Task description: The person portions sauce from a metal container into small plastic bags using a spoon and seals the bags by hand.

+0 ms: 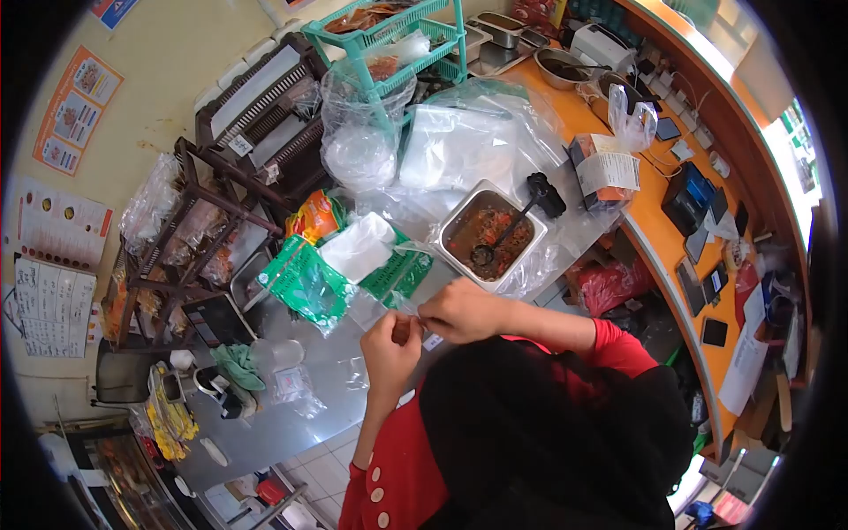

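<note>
Just in front of my body, over the near edge of the metal table (331,402), my two hands meet. My left hand (390,348) is closed with its fingertips pinched. Close against it, my right hand (463,311) is also closed, fingers bent down. Whatever lies between the fingertips is too small to make out; some clear plastic shows near them. Just beyond stands a steel pan (448,231) of chunky reddish-brown sauce, with a black ladle (512,228) in it. Green plastic packets (305,281) and a white plastic bundle (360,247) lie left of the pan.
Teal tiered baskets (382,84) and large clear bags (468,146) stand at the back. A brown rack (199,234) is on the left. At right, the curved orange counter (658,238) carries a box (605,168), phones and a dark device (689,199).
</note>
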The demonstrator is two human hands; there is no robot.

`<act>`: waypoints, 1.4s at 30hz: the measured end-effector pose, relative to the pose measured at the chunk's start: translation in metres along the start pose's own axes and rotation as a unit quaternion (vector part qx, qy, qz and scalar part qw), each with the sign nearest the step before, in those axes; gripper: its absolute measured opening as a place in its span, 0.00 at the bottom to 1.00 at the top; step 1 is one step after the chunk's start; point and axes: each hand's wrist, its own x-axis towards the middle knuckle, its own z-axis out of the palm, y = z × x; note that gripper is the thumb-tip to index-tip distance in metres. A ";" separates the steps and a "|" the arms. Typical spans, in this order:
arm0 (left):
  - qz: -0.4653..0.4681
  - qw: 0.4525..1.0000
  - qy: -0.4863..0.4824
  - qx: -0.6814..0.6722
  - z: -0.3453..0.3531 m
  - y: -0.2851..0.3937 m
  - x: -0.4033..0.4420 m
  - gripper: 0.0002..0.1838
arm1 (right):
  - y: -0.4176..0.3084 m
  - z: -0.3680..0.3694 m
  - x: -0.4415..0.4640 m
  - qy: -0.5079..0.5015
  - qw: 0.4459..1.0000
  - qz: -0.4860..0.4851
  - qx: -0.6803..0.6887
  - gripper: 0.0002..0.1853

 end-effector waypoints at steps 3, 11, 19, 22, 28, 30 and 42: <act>0.060 0.991 0.102 0.064 0.026 0.013 0.007 0.10 | 0.012 -0.037 -0.003 0.098 0.982 0.008 -0.163 0.09; 0.143 0.945 0.227 -0.188 0.084 0.040 0.069 0.08 | 0.026 -0.085 -0.013 0.223 0.958 -0.035 -0.178 0.11; 0.299 0.938 0.079 0.156 0.099 0.078 0.060 0.24 | 0.059 -0.122 -0.038 0.085 0.910 0.234 0.331 0.10; 0.310 0.935 0.059 0.163 0.102 0.059 0.068 0.21 | 0.055 -0.137 -0.038 0.005 0.873 0.261 0.412 0.14; 0.071 0.959 0.227 -0.155 0.096 0.018 0.057 0.22 | 0.128 -0.147 -0.063 0.308 0.880 0.146 -0.330 0.24; -0.015 0.931 0.242 -0.274 0.097 -0.006 0.054 0.21 | 0.151 -0.136 -0.078 0.306 0.869 0.257 -0.292 0.32; -0.248 0.896 0.073 -0.362 0.113 -0.053 0.016 0.19 | 0.121 -0.053 -0.050 0.183 0.979 0.072 0.047 0.08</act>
